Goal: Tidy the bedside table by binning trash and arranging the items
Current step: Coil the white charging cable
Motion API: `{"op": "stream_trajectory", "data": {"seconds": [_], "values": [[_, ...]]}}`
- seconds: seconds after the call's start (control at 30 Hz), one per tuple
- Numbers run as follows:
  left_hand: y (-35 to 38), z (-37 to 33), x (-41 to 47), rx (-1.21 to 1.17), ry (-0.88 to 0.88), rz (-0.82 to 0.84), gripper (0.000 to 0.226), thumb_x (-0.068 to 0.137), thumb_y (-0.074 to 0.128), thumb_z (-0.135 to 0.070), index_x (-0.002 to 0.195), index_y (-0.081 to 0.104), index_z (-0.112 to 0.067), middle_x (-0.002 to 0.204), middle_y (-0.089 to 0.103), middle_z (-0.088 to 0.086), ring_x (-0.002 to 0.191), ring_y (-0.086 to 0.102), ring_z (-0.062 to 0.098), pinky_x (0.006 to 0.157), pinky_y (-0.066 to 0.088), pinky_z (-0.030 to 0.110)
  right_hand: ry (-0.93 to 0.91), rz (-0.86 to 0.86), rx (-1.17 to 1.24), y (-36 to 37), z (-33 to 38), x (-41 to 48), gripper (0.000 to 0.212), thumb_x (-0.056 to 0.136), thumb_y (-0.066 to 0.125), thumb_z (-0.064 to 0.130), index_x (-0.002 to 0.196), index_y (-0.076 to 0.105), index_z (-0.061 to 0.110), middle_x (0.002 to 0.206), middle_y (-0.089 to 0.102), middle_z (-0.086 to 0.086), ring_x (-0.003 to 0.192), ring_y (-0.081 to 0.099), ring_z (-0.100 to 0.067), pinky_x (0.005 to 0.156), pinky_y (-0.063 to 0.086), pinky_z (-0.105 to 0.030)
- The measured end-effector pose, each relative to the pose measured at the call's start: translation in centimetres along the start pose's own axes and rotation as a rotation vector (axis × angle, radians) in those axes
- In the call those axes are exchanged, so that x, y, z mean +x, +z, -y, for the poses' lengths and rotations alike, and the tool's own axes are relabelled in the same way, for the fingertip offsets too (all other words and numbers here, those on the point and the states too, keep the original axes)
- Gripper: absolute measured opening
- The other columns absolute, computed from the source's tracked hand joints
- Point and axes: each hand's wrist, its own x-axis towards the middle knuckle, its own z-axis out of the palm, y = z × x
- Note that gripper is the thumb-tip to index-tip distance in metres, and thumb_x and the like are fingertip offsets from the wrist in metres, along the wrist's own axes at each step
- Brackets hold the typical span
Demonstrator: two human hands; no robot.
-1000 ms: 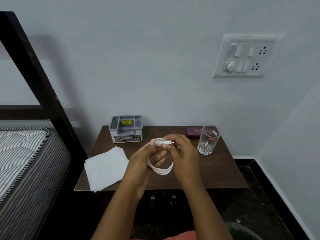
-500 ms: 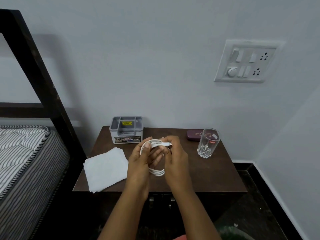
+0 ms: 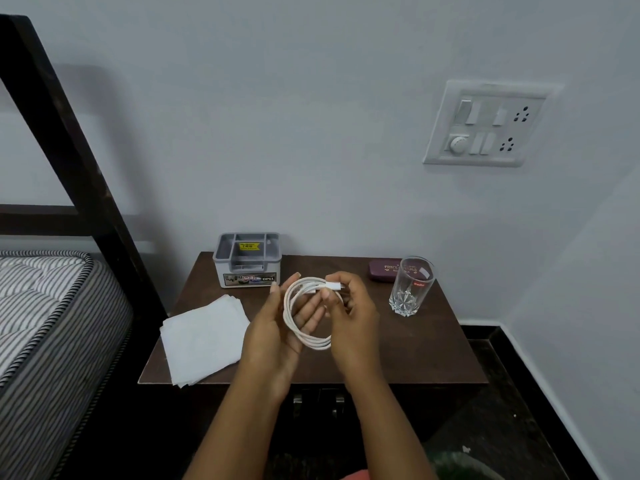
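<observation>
One view only, the head camera. Both hands are raised over the table [image 3: 415,348], just in front of the grey organiser [image 3: 247,261].

Left hand [image 3: 277,337]: fingers straight and passed through the coil of a white cable [image 3: 313,344], which hangs around them. It is not clenched.

Right hand [image 3: 353,317]: fingertips pinch the cable's plug end at the top of the coil. The cable is clear of the table and carried wholly by the hands.

Change over the last second: the coil has gone from a small loop drooping below the hands to a wider, rounder ring, with the plug end drawn across its top. The hands have shifted little.

Reading: winding looks nearly done. The loose end probably needs tucking before the cable is set down, perhaps in the organiser.

Elsewhere: a stack of white napkins [image 3: 204,337] lies in front and to the left of the organiser. A glass [image 3: 410,289] stands well to the organiser's right, with a maroon case [image 3: 382,270] also to that side, partly behind the glass. No hand touches any of these.
</observation>
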Motion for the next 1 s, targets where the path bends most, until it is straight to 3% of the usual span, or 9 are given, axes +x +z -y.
{"op": "stream_trajectory", "data": {"seconds": [0.07,0.2,0.37,0.53,0.77,0.9,1.0], "values": [[-0.1,-0.3,0.1,-0.05,-0.099,-0.015,0.033,0.098,0.041,-0.022,0.11,0.062,0.0,0.106,0.069,0.022,0.086,0.073,0.025,0.077,0.059,0.035,0.026,0.027,0.032,-0.2,0.0,0.1,0.016,0.089,0.058,0.009,0.098,0.061,0.021,0.095,0.066,0.003,0.078,0.057,0.001,0.074,0.045,-0.014],[-0.1,-0.4,-0.1,-0.048,-0.16,-0.046,0.027,0.093,0.05,-0.009,0.083,0.072,0.004,0.089,0.073,0.02,0.076,0.074,0.023,0.077,0.056,0.038,0.023,0.066,0.05,-0.4,0.1,0.0,0.017,0.09,0.055,0.008,0.097,0.059,0.023,0.098,0.066,0.008,0.089,0.061,-0.002,0.08,0.046,-0.015],[-0.1,-0.5,-0.1,-0.053,-0.15,-0.048,0.019,0.089,0.051,-0.004,0.1,0.065,0.002,0.085,0.075,0.015,0.072,0.074,0.019,0.075,0.057,0.031,-0.018,0.081,0.05,-0.3,0.4,-0.1,0.02,0.089,0.055,0.006,0.095,0.059,0.024,0.098,0.068,0.009,0.09,0.061,0.0,0.079,0.044,-0.01],[-0.2,0.4,0.0,0.098,0.102,-0.158,0.023,0.09,0.053,-0.002,0.111,0.063,0.0,0.091,0.073,0.012,0.085,0.07,0.02,0.081,0.056,0.028,-0.026,0.037,0.024,0.7,0.1,-0.5,0.015,0.091,0.052,0.004,0.101,0.056,0.014,0.1,0.066,0.001,0.087,0.059,-0.001,0.075,0.042,-0.008],[0.0,1.3,0.3,0.121,0.323,-0.361,0.019,0.091,0.056,-0.005,0.11,0.06,-0.006,0.095,0.068,0.012,0.084,0.067,0.02,0.075,0.058,0.024,-0.037,-0.001,-0.025,1.7,0.2,-0.8,0.017,0.091,0.053,0.006,0.096,0.052,0.022,0.091,0.059,0.014,0.084,0.056,0.005,0.07,0.039,-0.004],[-0.2,0.6,0.3,0.127,0.225,-0.232,0.023,0.096,0.05,-0.019,0.109,0.061,-0.004,0.093,0.07,0.013,0.085,0.069,0.022,0.077,0.059,0.028,0.011,0.025,0.027,1.1,0.0,-0.5,0.014,0.091,0.054,0.007,0.099,0.055,0.019,0.092,0.06,0.012,0.079,0.056,0.006,0.072,0.042,-0.007],[-0.5,0.1,0.2,0.279,0.18,-0.137,0.024,0.092,0.056,-0.024,0.105,0.066,-0.007,0.089,0.073,0.007,0.084,0.07,0.018,0.081,0.058,0.029,0.057,0.053,0.053,0.2,-0.4,0.0,0.022,0.089,0.057,0.007,0.101,0.061,0.025,0.102,0.067,0.007,0.087,0.061,-0.001,0.081,0.048,-0.018]]}}
